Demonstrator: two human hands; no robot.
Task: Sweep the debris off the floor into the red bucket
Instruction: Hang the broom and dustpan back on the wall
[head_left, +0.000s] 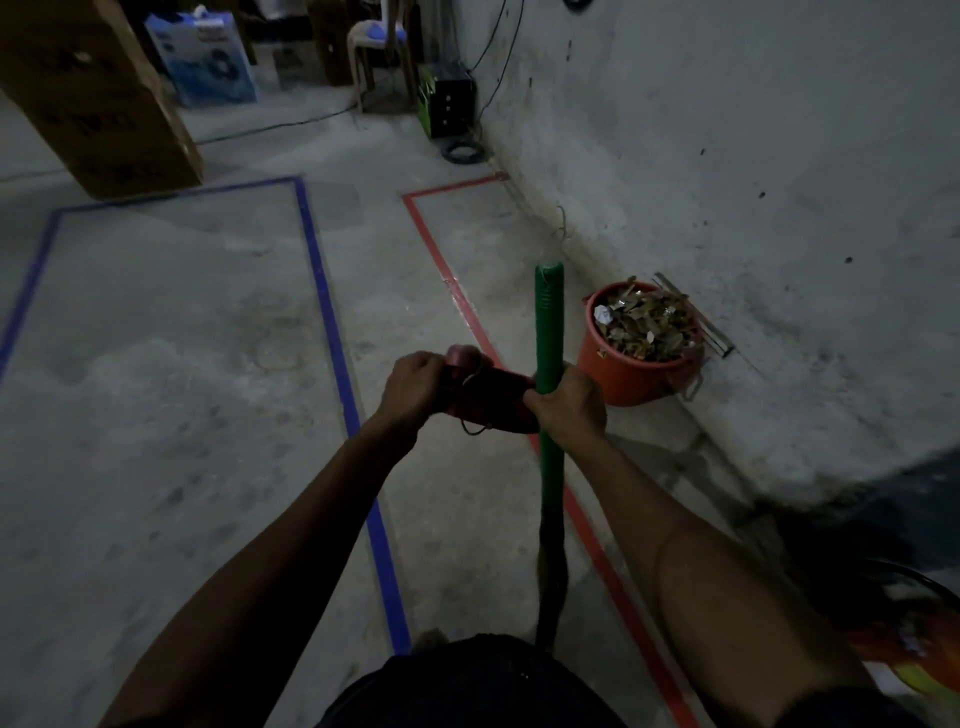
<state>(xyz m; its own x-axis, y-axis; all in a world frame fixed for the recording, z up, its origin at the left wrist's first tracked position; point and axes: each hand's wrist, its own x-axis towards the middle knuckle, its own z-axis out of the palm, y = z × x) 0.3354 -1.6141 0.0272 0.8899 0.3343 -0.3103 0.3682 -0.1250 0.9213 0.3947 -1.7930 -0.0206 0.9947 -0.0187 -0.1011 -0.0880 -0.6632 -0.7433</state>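
Note:
A red bucket (636, 369) stands by the wall on the right, heaped with dry leaves and bits of paper (644, 325). My right hand (569, 402) grips the green broom handle (549, 322), which stands upright in front of me; its brush end is hidden below. My left hand (415, 389) grips the handle of a dark red dustpan (498, 402), held in the air just left of the broom handle. The floor around me looks swept, with only dust patches.
Blue tape (332, 332) and red tape (467, 306) mark rectangles on the concrete floor. A large cardboard box (98, 98) stands at the back left; a blue box, a chair and a green device with cables lie further back. The wall (753, 182) runs along the right.

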